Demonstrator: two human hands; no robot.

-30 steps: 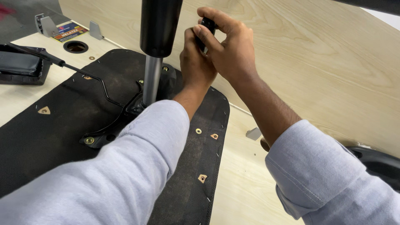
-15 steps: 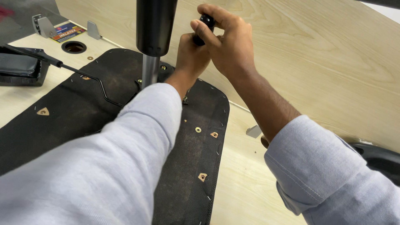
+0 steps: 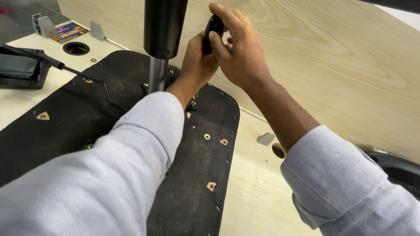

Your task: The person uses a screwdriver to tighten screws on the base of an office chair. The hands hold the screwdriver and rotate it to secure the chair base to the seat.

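Above the black seat underside [image 3: 210, 144], just right of the upright gas cylinder [image 3: 164, 30], my right hand [image 3: 238, 52] clamps the black knob [image 3: 213, 30], its long axis upright, left hand [image 3: 197, 65] bracing below.

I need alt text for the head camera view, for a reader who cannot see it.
Two hands, the right hand and the left hand, hold a small black handle beside a black column. Below lies a black fabric-covered panel on a light wooden table.
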